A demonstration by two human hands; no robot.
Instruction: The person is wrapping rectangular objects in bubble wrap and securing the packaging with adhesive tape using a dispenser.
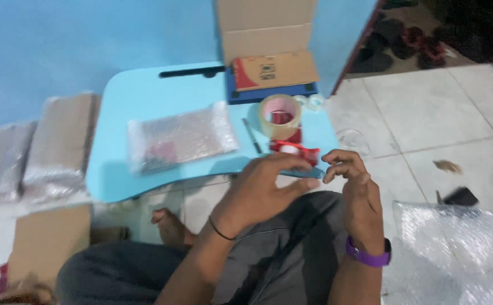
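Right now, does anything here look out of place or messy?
Mostly tidy. The tape dispenser sits right at the blue table's front edge, by both hands. A brown scrap lies loose on the floor tiles. The bubble-wrapped packet lies slightly askew.

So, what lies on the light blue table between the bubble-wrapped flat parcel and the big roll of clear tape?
In the head view, only a thin dark pen lies between the parcel and the tape roll.

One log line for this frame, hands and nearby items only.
left hand: at red tape dispenser | right hand: fingers curled beside it | tape roll: behind | bubble-wrapped parcel: on blue table
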